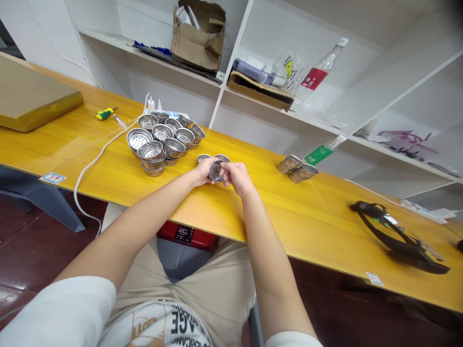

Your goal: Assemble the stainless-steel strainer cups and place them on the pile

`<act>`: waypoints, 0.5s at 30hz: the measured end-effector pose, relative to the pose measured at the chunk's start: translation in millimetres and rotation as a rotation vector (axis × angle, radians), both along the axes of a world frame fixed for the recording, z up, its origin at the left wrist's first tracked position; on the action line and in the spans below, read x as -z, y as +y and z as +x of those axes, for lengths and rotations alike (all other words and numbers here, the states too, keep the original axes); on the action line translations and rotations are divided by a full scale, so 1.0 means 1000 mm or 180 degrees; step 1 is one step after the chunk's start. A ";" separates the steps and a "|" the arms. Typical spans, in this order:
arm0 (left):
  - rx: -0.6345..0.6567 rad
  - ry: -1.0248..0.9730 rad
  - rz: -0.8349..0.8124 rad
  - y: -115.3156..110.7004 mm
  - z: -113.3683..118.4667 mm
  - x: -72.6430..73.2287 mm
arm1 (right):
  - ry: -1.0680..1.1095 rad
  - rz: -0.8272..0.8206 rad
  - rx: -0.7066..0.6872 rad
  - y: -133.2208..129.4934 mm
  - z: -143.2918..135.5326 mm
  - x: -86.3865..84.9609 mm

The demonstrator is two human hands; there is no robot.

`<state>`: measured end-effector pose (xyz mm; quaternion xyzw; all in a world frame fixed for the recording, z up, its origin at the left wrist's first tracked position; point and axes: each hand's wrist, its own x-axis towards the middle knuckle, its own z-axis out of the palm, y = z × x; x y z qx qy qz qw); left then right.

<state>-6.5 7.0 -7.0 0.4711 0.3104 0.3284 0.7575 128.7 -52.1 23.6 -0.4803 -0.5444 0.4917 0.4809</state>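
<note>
Between my hands, a round perforated metal cup (216, 171) is tilted with its opening toward me. My left hand (204, 172) is wrapped round its left side. The fingers of my right hand (234, 175) are pinched at the cup's right rim; whether they hold the rim or something small cannot be made out. Just behind my hands, two more metal cups (222, 157) stand on the yellow table (231, 212), partly hidden. Left of them is a large cluster of stacked metal cups (151, 151). A smaller group of stacked cups (298, 169) stands to the right.
A white cable (85, 169) runs over the table's left part, near a screwdriver (104, 113) and a brown board (34, 99). A green-labelled bottle (320, 153) lies behind the right cups. Black headgear (394, 236) rests at the right. White shelves (188, 99) rise behind.
</note>
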 end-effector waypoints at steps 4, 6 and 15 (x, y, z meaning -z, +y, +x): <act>-0.0007 -0.0012 0.0005 0.000 -0.001 -0.001 | -0.0044 0.0019 0.0019 -0.001 -0.002 -0.001; 0.0003 -0.0042 -0.0029 -0.001 -0.003 -0.003 | -0.0170 0.0081 0.0052 -0.002 -0.002 -0.001; -0.0042 0.0008 -0.0272 -0.008 -0.010 -0.018 | -0.0910 0.1205 0.1081 0.006 0.006 0.011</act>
